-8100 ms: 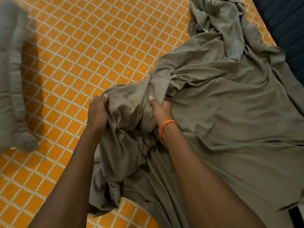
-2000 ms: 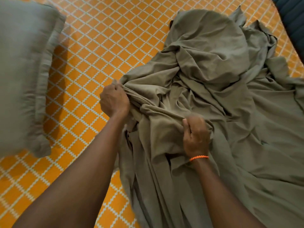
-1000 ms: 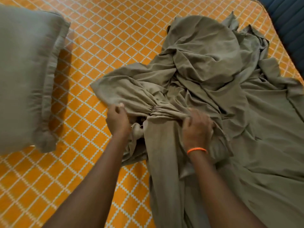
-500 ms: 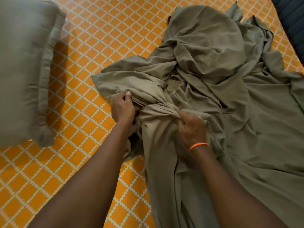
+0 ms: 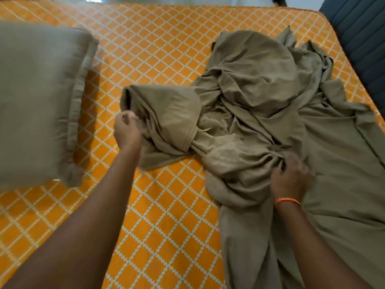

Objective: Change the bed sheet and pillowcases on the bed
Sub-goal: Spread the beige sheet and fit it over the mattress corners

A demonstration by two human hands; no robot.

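On mattress (image 5: 166,49), right hand (image 5: 290,180) blurred in sheet (image 5: 260,97), fingers hidden

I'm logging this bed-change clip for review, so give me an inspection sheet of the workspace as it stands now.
Surface: mattress in an orange cover with white lattice, largely bare.
Job's things: olive bed sheet lies crumpled over the right half; olive pillow at left, blurred.
Clutter: nothing seen.
Grippers: left hand, fingers curled, at the sheet's left edge; right hand grips bunched sheet, blurred; orange wristband on the right wrist.
Cables: nothing seen.
Surroundings: dark blue ribbed panel at upper right.
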